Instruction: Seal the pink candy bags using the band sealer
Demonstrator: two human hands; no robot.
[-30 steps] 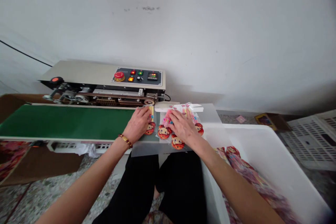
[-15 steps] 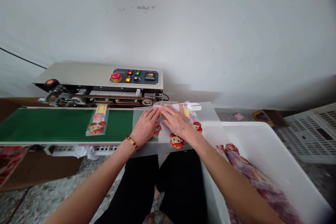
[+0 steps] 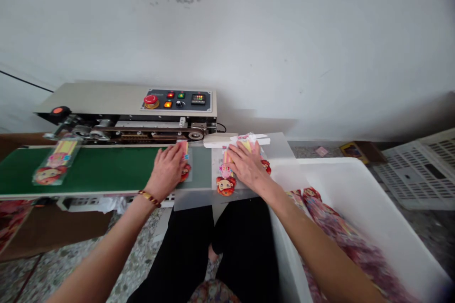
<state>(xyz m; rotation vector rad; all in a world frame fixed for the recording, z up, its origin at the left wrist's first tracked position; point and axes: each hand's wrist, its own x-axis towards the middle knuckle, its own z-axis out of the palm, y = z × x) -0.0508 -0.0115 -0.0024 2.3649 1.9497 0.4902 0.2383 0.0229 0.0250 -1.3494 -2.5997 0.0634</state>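
My left hand (image 3: 166, 170), with a beaded bracelet at its wrist, has its fingers bent over the left side of a clear plastic packet (image 3: 186, 170) with a red-haired cartoon head, at the right end of the green belt (image 3: 113, 165). Spread flat, my right hand (image 3: 248, 163) rests on the grey translucent sheet, its thumb and fingers touching a similar packet (image 3: 226, 184). Another packet (image 3: 266, 166) lies partly hidden under that hand. Further left on the belt, one packet (image 3: 55, 163) has its top edge at the machine's rollers.
The sealing machine (image 3: 135, 104), with lit buttons and a red knob, stands against the wall behind the belt. At my right, a white tub (image 3: 341, 170) holds a heap of packets (image 3: 341, 232). A white slatted crate (image 3: 415, 175) and cardboard box (image 3: 366, 151) stand beyond it.
My left hand has moved left with a packet onto the belt. The earlier packet on the belt has travelled left. My right hand stays over the sheet, where a packet now shows at its left.
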